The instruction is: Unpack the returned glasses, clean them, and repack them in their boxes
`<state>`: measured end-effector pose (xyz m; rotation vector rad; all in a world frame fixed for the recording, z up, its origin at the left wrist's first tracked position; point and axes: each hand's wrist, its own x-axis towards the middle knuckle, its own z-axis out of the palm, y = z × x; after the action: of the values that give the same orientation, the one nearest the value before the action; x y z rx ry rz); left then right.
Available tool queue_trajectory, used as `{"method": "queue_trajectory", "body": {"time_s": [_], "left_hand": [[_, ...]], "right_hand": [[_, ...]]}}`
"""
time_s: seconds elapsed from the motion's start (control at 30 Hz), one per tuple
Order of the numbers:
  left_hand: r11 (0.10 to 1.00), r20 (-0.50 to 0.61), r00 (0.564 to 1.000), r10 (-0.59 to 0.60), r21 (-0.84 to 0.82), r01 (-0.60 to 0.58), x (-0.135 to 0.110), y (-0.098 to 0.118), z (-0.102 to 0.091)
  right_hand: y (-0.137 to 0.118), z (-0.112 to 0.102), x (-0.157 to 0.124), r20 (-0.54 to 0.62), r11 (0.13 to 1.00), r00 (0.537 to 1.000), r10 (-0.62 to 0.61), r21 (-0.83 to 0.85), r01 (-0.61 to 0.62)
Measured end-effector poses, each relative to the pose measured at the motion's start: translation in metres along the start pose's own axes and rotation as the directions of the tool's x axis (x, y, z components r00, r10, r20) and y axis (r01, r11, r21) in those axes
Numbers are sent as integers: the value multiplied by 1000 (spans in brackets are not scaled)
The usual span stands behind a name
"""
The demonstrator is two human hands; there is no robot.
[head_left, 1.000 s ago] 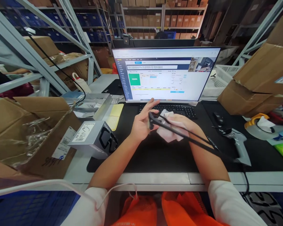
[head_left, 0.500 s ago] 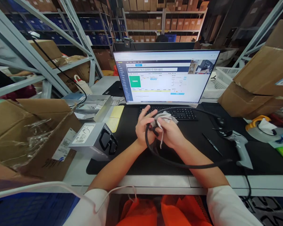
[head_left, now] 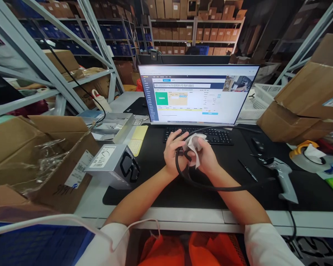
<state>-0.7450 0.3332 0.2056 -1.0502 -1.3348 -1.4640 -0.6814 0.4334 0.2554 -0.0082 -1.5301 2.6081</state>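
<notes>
Over the black desk mat, my left hand is closed around a black cable that curves in a wide loop toward the right. My right hand pinches a crumpled white wipe, which lies against the cable between both hands. Part of the cable's end is hidden by the wipe and my fingers. Behind my hands is a black keyboard, partly covered by them. A grey box with a black goggle-like picture stands left of my left forearm.
An open cardboard box with clear plastic is at the left. A monitor stands behind the keyboard. To the right are a pen, a barcode scanner, a mouse, a tape roll and stacked cartons.
The white wipe has opened out and hangs lower between my hands. The cable loop has shifted slightly, and the view has tilted a little upward.
</notes>
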Motion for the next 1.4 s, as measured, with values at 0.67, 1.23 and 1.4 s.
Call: {"method": "queue_trajectory", "body": {"time_s": [0.67,1.23,1.4], "left_hand": [[997,39,997,65,49,-67,4,5,-2],[992,22,998,57,108,-59,10,-14,-9],[996,39,999,35,84,-38,11,-17,-9]], "right_hand": [[12,0,2,-248,964,937,-245,-169,207],[16,-13,19,-126,968,973,-195,-186,170],[5,-23,24,-157,932,963,-220,-326,160]]}}
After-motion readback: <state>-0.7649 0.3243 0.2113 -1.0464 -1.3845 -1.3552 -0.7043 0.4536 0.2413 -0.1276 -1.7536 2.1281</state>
